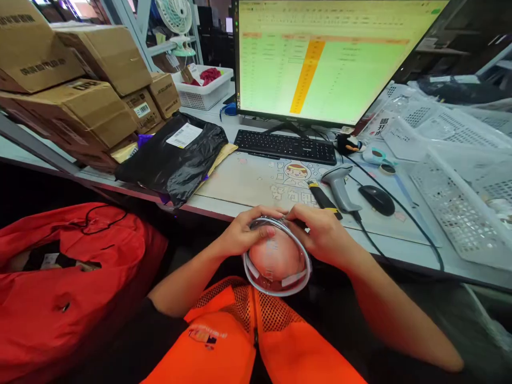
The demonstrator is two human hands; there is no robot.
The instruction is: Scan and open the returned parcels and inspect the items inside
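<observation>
Both hands hold a clear rounded case (277,256) with a grey rim, low in front of the desk edge and above my orange vest. A smooth pinkish rounded thing shows through its clear cover, along with white strips; its kind I cannot make out. My left hand (245,233) grips the upper left of the rim, thumb pressed on the clear cover. At the upper right of the rim, my right hand (322,232) is closed with bent fingers, its fingertips partly hidden. Just beyond, a yellow-and-black cutter (323,199) and a barcode scanner (340,189) lie on the desk mat.
Left on the desk are stacked cartons (92,114) and a black plastic parcel (180,149). A monitor (332,58) stands behind the keyboard (285,146). To the right lie a mouse (376,199), cables and white baskets (460,213). A red bag (72,304) sits below left.
</observation>
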